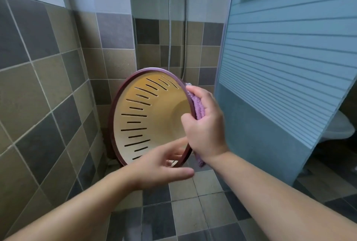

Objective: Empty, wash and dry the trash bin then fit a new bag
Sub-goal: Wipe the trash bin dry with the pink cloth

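A slotted trash bin (146,119), held tipped on its side above the tiled shower floor (193,211), could slip and drop, since the left hand (164,165) merely reaches its straight fingers (177,144) toward the lower rim while the right hand (206,124) clamps a purple cloth (199,109) over the rim's right edge.

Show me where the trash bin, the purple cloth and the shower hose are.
trash bin (152,117): head view, on its slotted inner wall.
purple cloth (199,108): head view, on the fold against the bin's rim.
shower hose (169,28): head view, on its hanging metal length.
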